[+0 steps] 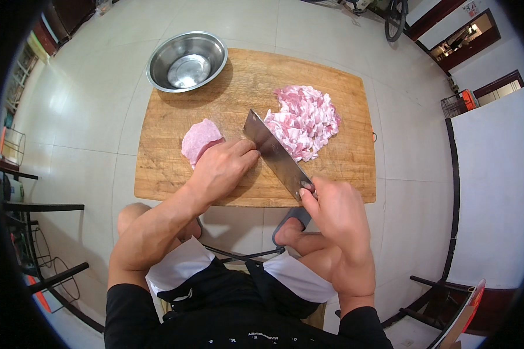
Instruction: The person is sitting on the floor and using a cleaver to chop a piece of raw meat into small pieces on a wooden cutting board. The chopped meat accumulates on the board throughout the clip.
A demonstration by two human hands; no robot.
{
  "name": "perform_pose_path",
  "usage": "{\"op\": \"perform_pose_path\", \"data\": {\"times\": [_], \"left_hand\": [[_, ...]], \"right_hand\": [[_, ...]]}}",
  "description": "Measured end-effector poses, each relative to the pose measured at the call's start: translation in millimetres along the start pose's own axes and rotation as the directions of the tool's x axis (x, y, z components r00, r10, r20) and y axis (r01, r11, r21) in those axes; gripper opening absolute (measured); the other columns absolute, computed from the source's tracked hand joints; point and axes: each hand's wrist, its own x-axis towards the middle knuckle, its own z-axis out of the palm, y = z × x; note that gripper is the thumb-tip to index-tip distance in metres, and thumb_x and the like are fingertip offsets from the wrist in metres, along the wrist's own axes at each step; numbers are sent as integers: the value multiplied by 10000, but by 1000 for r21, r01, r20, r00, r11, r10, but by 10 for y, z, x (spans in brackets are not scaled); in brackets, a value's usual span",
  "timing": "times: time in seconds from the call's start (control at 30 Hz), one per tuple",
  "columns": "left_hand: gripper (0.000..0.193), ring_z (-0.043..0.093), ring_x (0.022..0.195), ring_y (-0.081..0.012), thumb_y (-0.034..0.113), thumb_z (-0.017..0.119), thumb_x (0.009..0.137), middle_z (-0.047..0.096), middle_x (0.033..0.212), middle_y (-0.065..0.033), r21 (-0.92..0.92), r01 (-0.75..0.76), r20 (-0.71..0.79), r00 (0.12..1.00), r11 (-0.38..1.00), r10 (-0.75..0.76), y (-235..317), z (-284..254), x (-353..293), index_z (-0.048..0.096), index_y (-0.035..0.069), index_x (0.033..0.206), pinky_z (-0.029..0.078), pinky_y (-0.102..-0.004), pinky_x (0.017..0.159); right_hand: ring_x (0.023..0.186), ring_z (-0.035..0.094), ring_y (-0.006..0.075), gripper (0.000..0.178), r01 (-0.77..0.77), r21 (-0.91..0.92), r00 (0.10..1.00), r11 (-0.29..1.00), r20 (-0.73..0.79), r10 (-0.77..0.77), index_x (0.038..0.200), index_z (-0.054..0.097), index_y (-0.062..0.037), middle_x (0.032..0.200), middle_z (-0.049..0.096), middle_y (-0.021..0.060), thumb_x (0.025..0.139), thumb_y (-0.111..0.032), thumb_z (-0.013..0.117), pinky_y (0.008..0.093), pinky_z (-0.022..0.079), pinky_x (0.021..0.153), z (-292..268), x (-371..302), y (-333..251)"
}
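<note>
Head view from where I'm standing: the right hand (335, 209) is wrapped round the cleaver's handle, the cleaver (278, 156) slanting between the chopped meat (305, 125) and the left hand (226, 166). Those left fingers are bunched against the blade; whether they pinch anything I can't tell. A fingertip creeping under the edge could get nicked. The meat slab (199, 137) lies just left of them on the board (256, 75), perhaps slippery enough to slide.

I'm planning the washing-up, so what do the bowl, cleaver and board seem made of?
Bowl: likely stainless steel, polished, given its bright reflections. Cleaver: the blade looks like steel, duller, dark grey and streaky. Board: apparently wood, matte, with tan grain.
</note>
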Motion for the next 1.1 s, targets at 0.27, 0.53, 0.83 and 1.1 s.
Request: {"op": "perform_pose_path", "data": {"times": [0.27, 0.53, 0.83, 1.1], "left_hand": [[126, 717, 958, -286, 110, 665, 906, 671, 1038, -94, 18, -1, 4, 1000, 1000, 0, 5, 2, 27, 708, 51, 1008, 612, -413, 824], [233, 741, 1092, -319, 113, 658, 932, 736, 1154, -107, 26, 64, 144, 987, 998, -67, 4, -50, 15, 751, 42, 1133, 615, -434, 942], [223, 739, 1083, -317, 116, 665, 933, 742, 1147, -104, 11, 72, 154, 985, 997, -73, 3, -49, 37, 757, 44, 1122, 609, -436, 949], [187, 731, 1041, -313, 98, 704, 916, 726, 1084, -95, -63, 7, 134, 991, 998, 2, -7, 23, 40, 752, 54, 1091, 613, -430, 905]], "right_hand": [[771, 689, 514, 262, 59, 37, 998, 998, -21, -58, 911, 697, 1, 799, 711, 255, 1036, -224, 742, 589, 529, 676, -6, -82, 93], [797, 690, 520, 276, 56, 4, 998, 998, 29, -56, 912, 691, -8, 820, 713, 260, 1052, -244, 716, 596, 533, 706, 20, -57, 123], [867, 708, 532, 327, 123, 29, 992, 992, 28, -124, 928, 671, 12, 887, 732, 294, 1114, -244, 584, 616, 557, 790, 79, 3, -46], [856, 740, 530, 320, 122, 17, 992, 992, -36, -122, 976, 716, 54, 890, 744, 313, 1084, -240, 651, 619, 586, 783, 390, 578, 6]]}}
